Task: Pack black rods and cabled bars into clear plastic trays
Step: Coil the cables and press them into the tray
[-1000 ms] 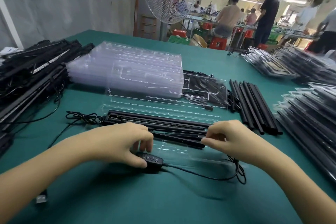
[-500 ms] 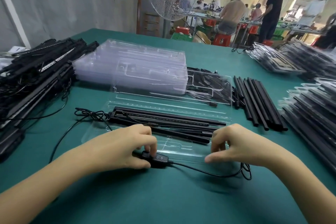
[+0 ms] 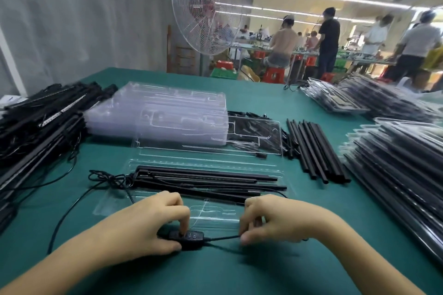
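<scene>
Head view, left hand [image 3: 148, 225] pinching one inline controller [image 3: 193, 236], right hand [image 3: 271, 218] pinching its cable [image 3: 223, 238]

Left hand [image 3: 143, 227] on black controller [image 3: 193, 237]

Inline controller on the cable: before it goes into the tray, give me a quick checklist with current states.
1. Grip: left hand grips inline controller: ok.
2. Lead: right hand pinches cable beside it: ok.
3. Load: bars lie in open tray: ok.
4. Target: pocket nearest the hands is free: ok.
5. Slack: cable loops lie outside the tray's left end: not ok.
6. Seating: bars fully in their slots: cannot tell.
</scene>
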### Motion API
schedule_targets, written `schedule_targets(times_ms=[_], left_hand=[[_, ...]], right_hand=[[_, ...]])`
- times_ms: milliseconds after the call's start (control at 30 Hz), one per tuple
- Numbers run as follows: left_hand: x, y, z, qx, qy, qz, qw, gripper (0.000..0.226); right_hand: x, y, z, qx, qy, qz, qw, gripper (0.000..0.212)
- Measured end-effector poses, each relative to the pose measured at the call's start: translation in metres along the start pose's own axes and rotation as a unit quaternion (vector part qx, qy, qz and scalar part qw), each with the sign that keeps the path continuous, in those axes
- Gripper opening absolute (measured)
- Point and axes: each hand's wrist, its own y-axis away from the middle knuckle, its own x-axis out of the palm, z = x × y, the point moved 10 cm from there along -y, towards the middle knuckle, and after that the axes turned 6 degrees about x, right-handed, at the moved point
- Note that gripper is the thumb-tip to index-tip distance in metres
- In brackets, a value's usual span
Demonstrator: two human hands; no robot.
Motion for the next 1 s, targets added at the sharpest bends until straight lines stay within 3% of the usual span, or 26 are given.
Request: schedule_targets(times_ms=[233,467,667,833,1000], left_hand=[[0.002,0.005,0.009,-0.047,0.016,0.008,0.999,0.029],[-0.03,-0.023,0.022,-0.054,0.037,-0.066,0.996,0.023],[-0.009,-0.036,0.03,-0.064,0.04,-0.034,0.997,0.024],[-0.011,-0.035,0.031,-0.07,0.083,-0.055,0.993,0.001],[-0.012,-0.045,0.026,-0.056,0.06,-0.051,0.995,0.015]], right_hand=[[-0.002,0.005,-0.004,0.022,-0.051,0.033,0.998,0.016],[-0.022,0.0,-0.018,0.068,-0.171,-0.019,0.983,0.017],[-0.024,-0.005,-0.028,0.096,-0.085,-0.074,0.989,0.012],[-0.022,-0.014,-0.017,0.088,-0.021,-0.1,0.991,0.021],[-0.027,-0.018,-0.013,0.093,0.011,-0.113,0.989,0.016]])
